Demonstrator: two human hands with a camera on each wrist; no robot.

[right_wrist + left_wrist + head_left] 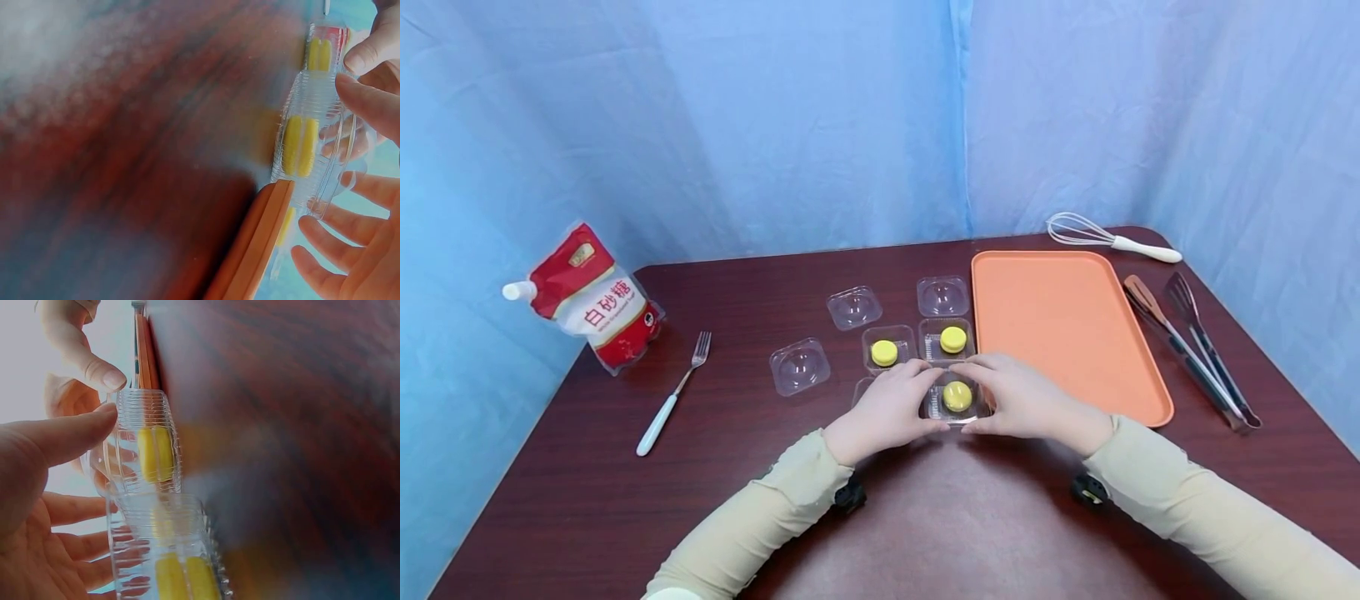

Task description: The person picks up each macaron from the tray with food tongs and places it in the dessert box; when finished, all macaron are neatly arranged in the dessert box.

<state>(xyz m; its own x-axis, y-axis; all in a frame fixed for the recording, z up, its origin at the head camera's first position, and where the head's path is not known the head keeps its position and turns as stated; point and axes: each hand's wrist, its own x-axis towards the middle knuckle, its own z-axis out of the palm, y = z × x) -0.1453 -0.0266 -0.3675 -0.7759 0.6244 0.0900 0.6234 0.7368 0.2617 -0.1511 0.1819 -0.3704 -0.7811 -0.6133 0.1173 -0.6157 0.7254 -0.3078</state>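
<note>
A clear plastic box (934, 410) with a yellow macaron (957, 396) inside stands between my hands, a clear domed lid (347, 140) over its top. My left hand (891, 407) grips the lid's left side, thumb at the near edge and fingers at the far edge. On the right side my right hand (1026, 398) holds it the same way. Behind are two uncovered boxes, each with a macaron (884, 353), (953, 339). Another box (212, 550) with a macaron sits by my left hand, mostly hidden from the head view.
Three loose domed lids (800, 367), (854, 308), (943, 297) lie behind and left of the boxes. An orange tray (1052, 308) adjoins them on the right. Farther right are a whisk (1138, 248) and tongs (1206, 354); at left, a fork (673, 396) and sugar bag (598, 296).
</note>
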